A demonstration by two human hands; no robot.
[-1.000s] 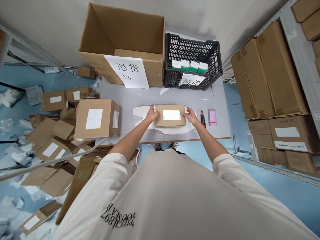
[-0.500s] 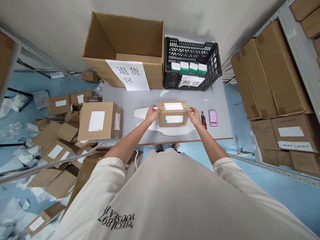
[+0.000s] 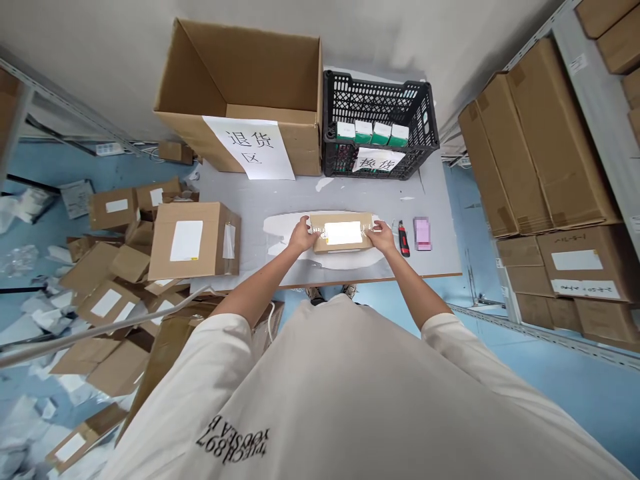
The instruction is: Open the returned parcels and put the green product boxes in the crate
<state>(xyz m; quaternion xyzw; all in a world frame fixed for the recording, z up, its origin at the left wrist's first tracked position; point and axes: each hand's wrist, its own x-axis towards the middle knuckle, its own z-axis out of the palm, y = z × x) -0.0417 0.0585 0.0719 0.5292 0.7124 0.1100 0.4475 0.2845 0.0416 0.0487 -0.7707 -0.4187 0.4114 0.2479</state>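
Note:
A small taped cardboard box (image 3: 320,246) with a white label on its upper face is between my hands, over a white patch on the table. My left hand (image 3: 303,236) grips its left end, thumb on the near side. At the right end my right hand (image 3: 382,237) holds it the same way. To the right of that hand lie a red and black box cutter (image 3: 403,239) and a pink, blurred flat item (image 3: 423,233). The underside of the box is hidden.
A larger labelled carton (image 3: 187,240) stands at the table's left. Behind are a big open carton (image 3: 200,143) and a black plastic crate (image 3: 380,170) with several green-and-white boxes (image 3: 381,133). Piled cartons (image 3: 95,267) cover the floor left; shelved cartons (image 3: 555,140) rise right.
The small box has turned between my hands, so its labelled top now faces up and the near side barely shows. My fingers have shifted along with its ends. The view has moved slightly.

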